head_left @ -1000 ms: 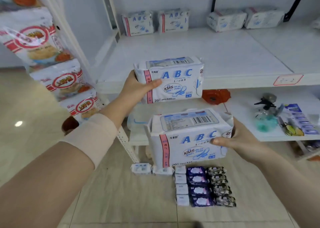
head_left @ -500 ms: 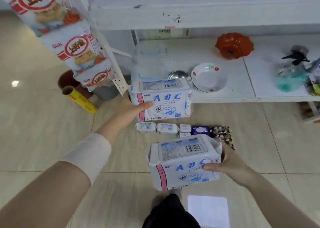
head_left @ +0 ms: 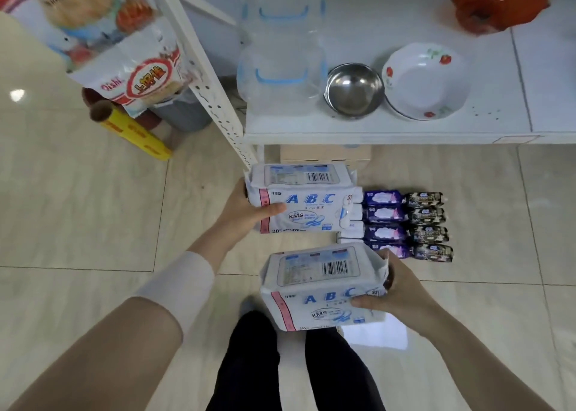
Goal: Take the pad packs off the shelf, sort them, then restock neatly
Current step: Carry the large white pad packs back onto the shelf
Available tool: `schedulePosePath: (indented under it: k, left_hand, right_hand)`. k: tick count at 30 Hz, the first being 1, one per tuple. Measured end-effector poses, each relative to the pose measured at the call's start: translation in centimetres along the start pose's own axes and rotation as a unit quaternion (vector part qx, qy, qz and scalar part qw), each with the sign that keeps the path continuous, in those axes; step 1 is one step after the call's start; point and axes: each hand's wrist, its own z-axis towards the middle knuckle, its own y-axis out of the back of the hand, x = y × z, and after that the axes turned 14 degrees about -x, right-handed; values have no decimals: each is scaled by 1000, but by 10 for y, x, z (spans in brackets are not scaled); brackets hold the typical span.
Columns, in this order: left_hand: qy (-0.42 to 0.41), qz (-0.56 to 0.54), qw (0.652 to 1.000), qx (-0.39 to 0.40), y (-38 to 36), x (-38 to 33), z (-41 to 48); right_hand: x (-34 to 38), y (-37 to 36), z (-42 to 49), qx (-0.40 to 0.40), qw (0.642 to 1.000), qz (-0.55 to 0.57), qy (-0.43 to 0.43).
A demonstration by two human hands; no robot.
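1. While both packs hang over the floor and off the shelf, the left hand (head_left: 246,214) grips a white plastic-wrapped "ABC" pad pack with blue lettering (head_left: 305,204) by its left end. The thumb is pressed across the front and the fingers are hidden behind it.
2. The right hand (head_left: 396,295) clasps a second, matching white pad pack (head_left: 321,289) nearer the body, thumb on the front and fingers curled round its right end.
3. Each pack is held by an outer end with the barcode face up, probably so either can be lowered flat without the arms crossing.
4. The farther pack hangs just beside the rows on the beige tiled floor (head_left: 93,223). There, small white packs (head_left: 353,214), purple packs (head_left: 385,223) and dark patterned packs (head_left: 428,226) lie one column per kind, and the pack partly covers the white column.
5. This looks like the sorting step, with the two large packs likely to start their own group left of the rows.
6. The white shelf board (head_left: 374,130) above carries a steel bowl (head_left: 353,89).
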Motion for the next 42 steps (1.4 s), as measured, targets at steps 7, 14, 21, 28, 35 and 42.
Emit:
schedulePosePath:
  k: [7,14,21,28,35,42]
  left_hand:
    - [11,-10,999,33,41,49,34]
    - [51,1,998,49,59,149,83]
    - [35,32,998,47,23,286,169]
    - [-26,46,999,-12,-10,434,272]
    - [-103,45,993,-25,-31,516,344]
    - [-146,39,988,-29,-35,547,360]
  right_hand:
    - [-18,-58,17,-35,999,-17,-29]
    - [-74,-114,67,-49,998,-21,-43]
    - [-178,-162,194,-38,998,-43,-11]
    - [-291,-202,336,-39,996,-52,68]
    - [-362,-236,423,-41,985,-46,163]
    - [-394,-253,445,-81,971,-51,219]
